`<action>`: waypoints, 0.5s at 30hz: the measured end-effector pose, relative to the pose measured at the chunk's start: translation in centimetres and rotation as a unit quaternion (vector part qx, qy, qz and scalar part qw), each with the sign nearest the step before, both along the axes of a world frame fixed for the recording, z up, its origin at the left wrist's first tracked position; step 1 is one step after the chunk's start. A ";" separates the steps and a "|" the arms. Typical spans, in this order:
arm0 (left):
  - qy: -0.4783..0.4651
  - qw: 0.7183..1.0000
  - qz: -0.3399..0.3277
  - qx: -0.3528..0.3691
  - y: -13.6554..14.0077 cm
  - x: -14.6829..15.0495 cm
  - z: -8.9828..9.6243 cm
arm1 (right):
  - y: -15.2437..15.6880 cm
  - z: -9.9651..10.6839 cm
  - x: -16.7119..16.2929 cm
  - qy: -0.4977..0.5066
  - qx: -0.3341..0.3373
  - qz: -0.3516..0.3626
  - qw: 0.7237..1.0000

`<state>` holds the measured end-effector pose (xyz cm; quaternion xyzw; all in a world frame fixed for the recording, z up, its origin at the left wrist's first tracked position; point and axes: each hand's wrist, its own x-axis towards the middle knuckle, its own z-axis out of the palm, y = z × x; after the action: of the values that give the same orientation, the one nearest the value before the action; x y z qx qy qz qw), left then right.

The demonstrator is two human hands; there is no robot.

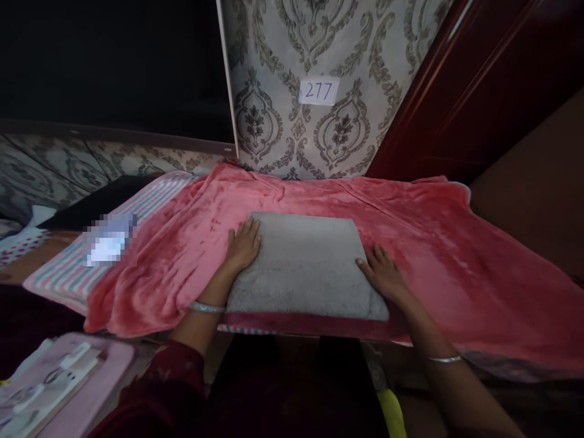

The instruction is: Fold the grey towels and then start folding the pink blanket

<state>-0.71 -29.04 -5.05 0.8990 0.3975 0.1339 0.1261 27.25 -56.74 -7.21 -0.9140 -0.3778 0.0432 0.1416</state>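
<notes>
A grey cloth (305, 267), folded flat into a rough rectangle, lies on a pink plush blanket (456, 274) in front of me. My left hand (245, 244) rests at the cloth's left edge, fingers stretched out and pointing away from me. At the right edge, my right hand (382, 272) lies with its fingers spread; the thumb touches the cloth's side and the other fingers are over the blanket. Neither hand grips anything. Both wrists wear silvery bangles.
Left of the blanket lies a striped cloth (59, 277) with a blurred-out bright object (108, 243) on it. A large dark screen (114, 67) stands behind. A paper marked 277 (319, 91) is on the patterned wall. A pink plastic stool or tray (114, 359) sits lower left.
</notes>
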 end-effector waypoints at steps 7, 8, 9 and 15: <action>-0.018 1.000 0.009 0.020 -2.2 -1.6 2.8 | 4.0 4.1 -7.6 -0.089 0.100 0.150 0.980; -0.021 0.999 -0.005 0.045 -3.3 -1.9 3.0 | 5.5 4.6 -9.8 -0.084 0.084 0.199 0.973; -0.016 0.997 -0.024 0.066 -4.5 -2.1 3.1 | 7.1 4.9 -11.8 -0.079 0.065 0.239 0.966; 0.087 0.991 -0.072 0.066 -8.8 -2.8 1.1 | 10.4 3.8 -17.4 -0.044 -0.006 0.332 0.942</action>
<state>-3.50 -37.88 -3.94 0.9397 0.3318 0.0719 0.0411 9.88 -46.38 -3.37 -0.7383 -0.6655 0.0495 0.0973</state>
